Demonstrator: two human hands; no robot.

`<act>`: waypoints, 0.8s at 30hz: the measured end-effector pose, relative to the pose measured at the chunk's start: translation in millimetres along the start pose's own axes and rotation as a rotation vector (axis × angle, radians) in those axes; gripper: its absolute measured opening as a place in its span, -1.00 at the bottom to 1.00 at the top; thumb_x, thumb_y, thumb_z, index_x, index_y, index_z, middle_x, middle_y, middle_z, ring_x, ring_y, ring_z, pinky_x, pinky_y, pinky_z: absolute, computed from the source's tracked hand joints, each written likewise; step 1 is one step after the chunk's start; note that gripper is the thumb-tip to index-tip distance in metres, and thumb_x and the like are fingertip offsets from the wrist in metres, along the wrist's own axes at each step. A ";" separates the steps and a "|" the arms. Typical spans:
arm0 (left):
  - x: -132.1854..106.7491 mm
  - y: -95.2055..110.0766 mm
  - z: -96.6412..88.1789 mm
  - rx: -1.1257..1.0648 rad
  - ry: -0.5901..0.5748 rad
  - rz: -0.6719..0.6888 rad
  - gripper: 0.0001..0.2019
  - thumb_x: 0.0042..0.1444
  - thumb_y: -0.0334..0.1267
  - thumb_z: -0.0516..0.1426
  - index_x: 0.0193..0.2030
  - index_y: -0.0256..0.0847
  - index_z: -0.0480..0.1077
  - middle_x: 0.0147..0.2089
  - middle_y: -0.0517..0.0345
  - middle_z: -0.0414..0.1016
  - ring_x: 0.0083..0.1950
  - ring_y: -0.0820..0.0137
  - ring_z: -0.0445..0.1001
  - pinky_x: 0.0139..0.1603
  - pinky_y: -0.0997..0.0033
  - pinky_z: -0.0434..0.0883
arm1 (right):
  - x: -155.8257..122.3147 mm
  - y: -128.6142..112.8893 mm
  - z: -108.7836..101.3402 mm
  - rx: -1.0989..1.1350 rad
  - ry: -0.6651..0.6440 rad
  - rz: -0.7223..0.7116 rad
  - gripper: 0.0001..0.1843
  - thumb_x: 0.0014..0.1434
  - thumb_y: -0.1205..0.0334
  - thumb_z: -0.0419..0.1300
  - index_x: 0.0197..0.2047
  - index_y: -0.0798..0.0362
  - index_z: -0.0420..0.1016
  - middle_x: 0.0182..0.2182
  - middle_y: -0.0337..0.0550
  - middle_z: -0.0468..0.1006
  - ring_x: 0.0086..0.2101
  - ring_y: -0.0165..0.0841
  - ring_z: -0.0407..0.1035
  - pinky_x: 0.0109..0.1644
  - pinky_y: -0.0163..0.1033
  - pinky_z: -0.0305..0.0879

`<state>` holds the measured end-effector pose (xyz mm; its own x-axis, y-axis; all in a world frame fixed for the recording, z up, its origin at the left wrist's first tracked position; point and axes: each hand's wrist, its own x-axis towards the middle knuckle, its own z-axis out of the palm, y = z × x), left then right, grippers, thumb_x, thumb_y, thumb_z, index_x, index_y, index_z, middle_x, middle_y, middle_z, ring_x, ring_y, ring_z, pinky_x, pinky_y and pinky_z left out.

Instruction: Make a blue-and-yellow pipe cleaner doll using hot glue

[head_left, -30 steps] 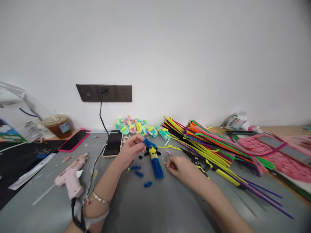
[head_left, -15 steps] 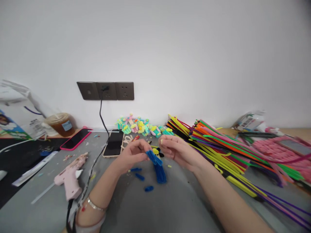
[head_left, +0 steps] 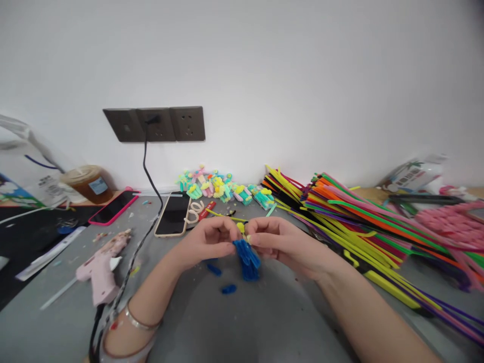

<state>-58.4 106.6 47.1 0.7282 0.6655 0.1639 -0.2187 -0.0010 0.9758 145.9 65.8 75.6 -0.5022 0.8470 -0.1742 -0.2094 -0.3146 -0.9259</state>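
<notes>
Pinching a blue pipe-cleaner figure [head_left: 246, 257] mid-tabletop [head_left: 264, 322], the left hand [head_left: 206, 242] and right hand [head_left: 282, 241] meet. Bare surface lies toward the near edge; the pipe-cleaner pile [head_left: 359, 217] crowds the right.

the fuzzy blue bundle [head_left: 246, 258] is made of short, soft blue sticks packed side by side, with a bit of yellow at its top end. the left hand [head_left: 206, 242] and the right hand [head_left: 282, 241] pinch it at the top. its blue end hangs down, tipped a little. it is to the right of the tan phone [head_left: 173, 216], nearer the person. a small blue bit [head_left: 214, 269] and another blue bit [head_left: 229, 289] lie flat on the desk [head_left: 264, 322], also nearer than the phone.
</notes>
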 end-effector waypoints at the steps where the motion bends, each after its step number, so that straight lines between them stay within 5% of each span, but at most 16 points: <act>1: -0.2 0.5 0.4 0.006 -0.001 0.001 -0.74 0.02 -0.16 0.33 -0.37 -0.27 0.38 -0.36 0.16 0.34 -0.34 0.46 0.29 -0.32 0.49 0.25 | -0.3 0.3 -0.6 -0.003 -0.004 0.002 -0.66 0.00 0.08 0.43 -0.46 0.12 0.42 -0.61 -0.39 0.23 -0.59 -0.55 -0.06 -0.49 -0.31 -0.24; 24: -0.8 2.0 0.6 0.052 0.008 0.007 -0.75 0.04 -0.13 0.31 -0.35 -0.25 0.40 -0.37 0.16 0.35 -0.33 0.43 0.29 -0.31 0.47 0.24 | -1.1 -0.5 0.0 -0.086 -0.008 -0.001 -0.62 -0.01 0.05 0.44 -0.50 0.10 0.36 -0.61 -0.39 0.21 -0.58 -0.54 -0.04 -0.50 -0.31 -0.20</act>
<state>-59.1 105.7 49.0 0.7214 0.6715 0.1692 -0.1890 -0.0442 0.9810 146.5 65.0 76.3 -0.5086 0.8439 -0.1706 -0.1371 -0.2750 -0.9516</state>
